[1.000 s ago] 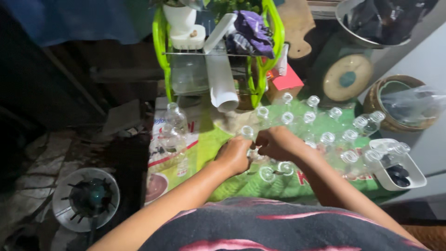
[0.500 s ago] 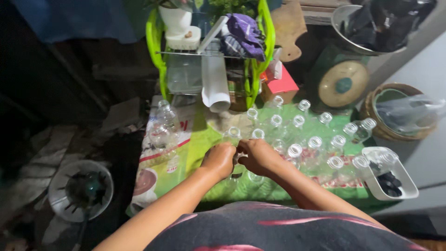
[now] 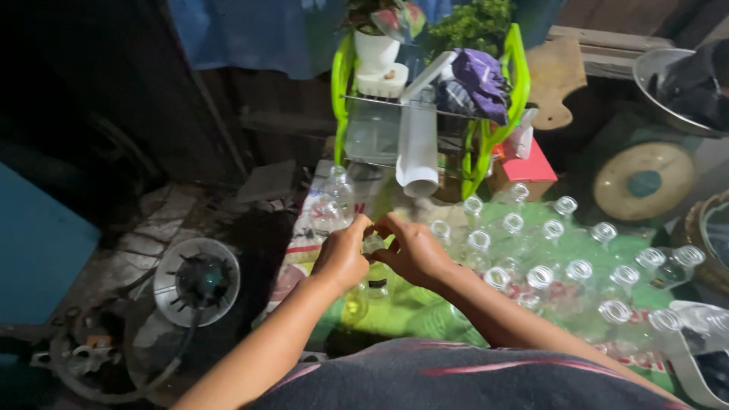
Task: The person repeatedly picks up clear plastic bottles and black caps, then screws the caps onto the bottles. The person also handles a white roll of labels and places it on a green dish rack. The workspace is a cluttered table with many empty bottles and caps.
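Presently: left hand (image 3: pixel 343 254) and right hand (image 3: pixel 414 249), both closed on one small clear bottle (image 3: pixel 373 243). Rows of open clear bottles (image 3: pixel 541 277) stand just right, on a green mat (image 3: pixel 395 311).

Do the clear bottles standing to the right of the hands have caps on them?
No. The clear bottles stand with open mouths, while the left hand and right hand meet over another small bottle.

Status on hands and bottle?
Left hand and right hand both on one clear bottle. Open bottles crowd the right. Nothing blocking.
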